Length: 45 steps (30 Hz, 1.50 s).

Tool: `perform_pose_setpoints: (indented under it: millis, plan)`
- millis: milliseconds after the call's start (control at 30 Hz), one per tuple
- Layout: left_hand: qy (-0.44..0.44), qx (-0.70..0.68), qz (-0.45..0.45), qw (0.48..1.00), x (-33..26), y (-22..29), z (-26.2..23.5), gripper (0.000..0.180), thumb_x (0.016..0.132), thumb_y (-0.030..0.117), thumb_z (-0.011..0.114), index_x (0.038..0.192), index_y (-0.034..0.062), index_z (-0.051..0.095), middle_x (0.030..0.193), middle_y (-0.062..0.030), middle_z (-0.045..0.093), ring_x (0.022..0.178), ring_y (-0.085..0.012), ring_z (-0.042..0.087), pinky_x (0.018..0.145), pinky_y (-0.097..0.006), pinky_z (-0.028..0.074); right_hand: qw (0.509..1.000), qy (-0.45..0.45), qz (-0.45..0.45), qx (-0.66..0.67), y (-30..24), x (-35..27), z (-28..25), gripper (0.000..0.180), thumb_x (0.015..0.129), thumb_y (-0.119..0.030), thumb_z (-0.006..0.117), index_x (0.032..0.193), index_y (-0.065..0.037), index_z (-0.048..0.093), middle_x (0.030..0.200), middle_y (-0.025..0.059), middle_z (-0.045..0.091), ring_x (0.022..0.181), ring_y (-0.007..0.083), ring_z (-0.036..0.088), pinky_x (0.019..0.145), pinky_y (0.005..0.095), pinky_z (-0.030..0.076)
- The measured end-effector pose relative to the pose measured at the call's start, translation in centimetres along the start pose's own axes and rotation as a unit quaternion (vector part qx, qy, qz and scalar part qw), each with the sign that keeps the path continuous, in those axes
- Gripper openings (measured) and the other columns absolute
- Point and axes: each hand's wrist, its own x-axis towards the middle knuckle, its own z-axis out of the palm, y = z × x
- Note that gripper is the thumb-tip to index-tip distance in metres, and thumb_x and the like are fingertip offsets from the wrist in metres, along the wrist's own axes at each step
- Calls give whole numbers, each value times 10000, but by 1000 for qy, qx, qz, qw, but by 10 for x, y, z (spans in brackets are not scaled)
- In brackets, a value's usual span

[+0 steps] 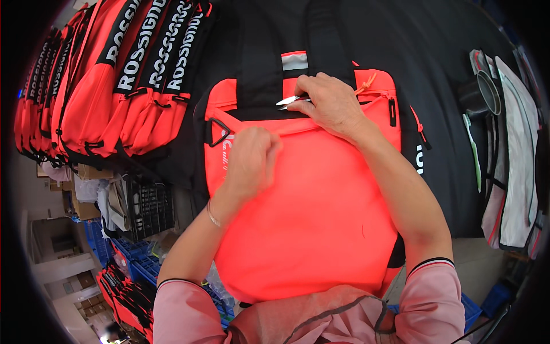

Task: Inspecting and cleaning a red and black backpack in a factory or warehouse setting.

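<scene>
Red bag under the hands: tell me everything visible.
The bag is bright coral-red, fabric by its look, with black straps running away from the person. Upper left: a black triangular loop and partly covered white print; upper right: an orange cord. It lies spread over black cloth. The left hand is at its upper left, grip unclear; the right hand, holding snips, is near its top.

A broad table [444, 200] draped in black dominates the room, grey floor [478, 261] showing past its right-hand end. Over on the left I see a pale wall [64, 268], cardboard boxes [87, 209], a black basket [153, 207] and blue crates [143, 266], and a bright light [106, 339] low down
</scene>
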Motion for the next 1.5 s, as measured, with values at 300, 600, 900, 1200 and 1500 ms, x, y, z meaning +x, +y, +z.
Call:
perform_pose_setpoints:
  millis: [300,600,900,1200,1500]
  plan:
    - [-48,5,32,998,-10,8,-6,165,801,-3,676,910,7,553,971,-180,565,1068,-372,567,1016,-507,423,996,57,3,68,-37,12,6,319,810,-331,751,844,-74,564,760,50,611,779,248,604,659,393,499]
    - [-21,-10,48,999,-12,7,-9,167,778,-16,680,889,9,558,905,-168,577,1043,-367,590,1022,-512,428,991,73,-104,-42,-41,25,37,316,813,-355,731,859,-73,595,755,61,619,792,248,622,658,387,501]
    - [-22,16,123,992,-23,2,-6,165,748,65,699,795,55,541,845,-152,588,993,-375,617,971,-513,450,854,162,155,470,-9,35,3,443,799,-318,803,1036,4,610,808,58,669,767,113,628,722,289,505]
    - [-26,57,18,998,69,26,10,150,854,89,686,967,57,593,703,-80,521,615,-246,508,615,-380,394,875,409,76,247,6,26,-33,123,866,-84,716,884,-15,616,676,51,639,599,115,604,587,235,447]
    - [-223,137,10,965,64,33,58,667,993,375,456,1525,26,258,1587,-223,211,1457,-418,214,1166,-550,203,883,318,261,227,30,45,-45,308,907,-293,623,842,4,674,691,158,661,655,290,670,663,399,503]
